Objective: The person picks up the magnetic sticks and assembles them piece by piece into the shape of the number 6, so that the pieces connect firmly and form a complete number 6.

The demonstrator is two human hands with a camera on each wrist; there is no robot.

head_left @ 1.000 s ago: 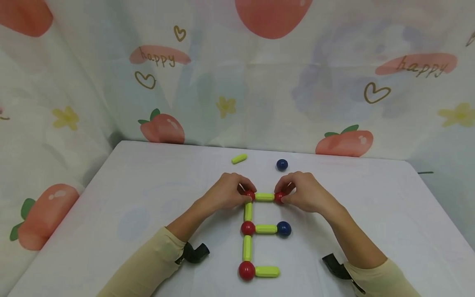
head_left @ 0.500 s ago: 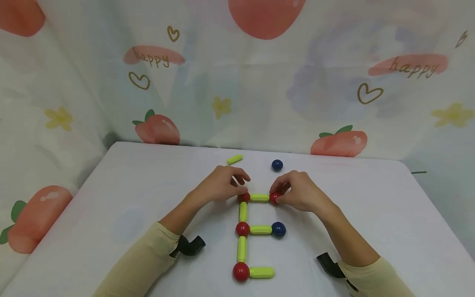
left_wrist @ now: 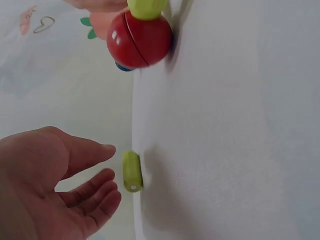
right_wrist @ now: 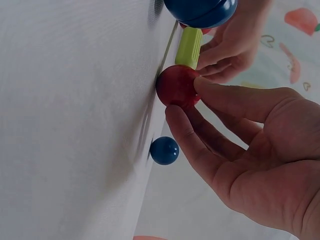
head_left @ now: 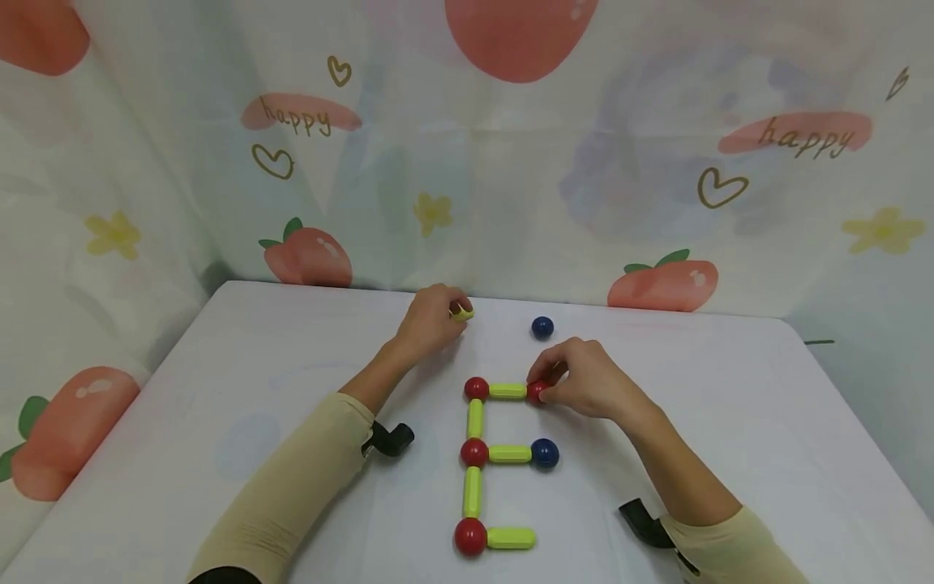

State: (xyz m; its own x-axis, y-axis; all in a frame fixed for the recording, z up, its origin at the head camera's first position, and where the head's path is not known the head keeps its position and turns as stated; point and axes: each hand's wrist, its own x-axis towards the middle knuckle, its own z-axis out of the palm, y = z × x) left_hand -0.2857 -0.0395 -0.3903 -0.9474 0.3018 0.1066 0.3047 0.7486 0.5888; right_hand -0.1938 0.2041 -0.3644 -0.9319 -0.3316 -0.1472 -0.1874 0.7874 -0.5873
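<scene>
My right hand (head_left: pixel 584 380) pinches a red ball (right_wrist: pixel 177 86) between thumb and fingertips, at the far right corner of a stick-and-ball figure. A lime-green stick (head_left: pixel 507 391) joins that ball to another red ball (head_left: pixel 477 388) on the left. Further back, my left hand (head_left: pixel 432 323) reaches around a loose lime-green stick (left_wrist: pixel 132 171), thumb and fingers spread beside it with a gap in the left wrist view. The figure's middle row runs from a red ball (head_left: pixel 474 453) to a blue ball (head_left: pixel 544 453). At its near end, a red ball (head_left: pixel 470 537) bears a stick (head_left: pixel 511 538) pointing right.
A loose blue ball (head_left: pixel 542 328) lies on the white table (head_left: pixel 730 389) behind the right hand. A printed cloth (head_left: pixel 511 186) hangs beyond the back edge. Black wrist mounts (head_left: pixel 394 440) sit close to the sleeves.
My left hand has let go of the figure's far left red ball and moved back to the loose stick. The right hand keeps holding its red ball; the head view shifted slightly.
</scene>
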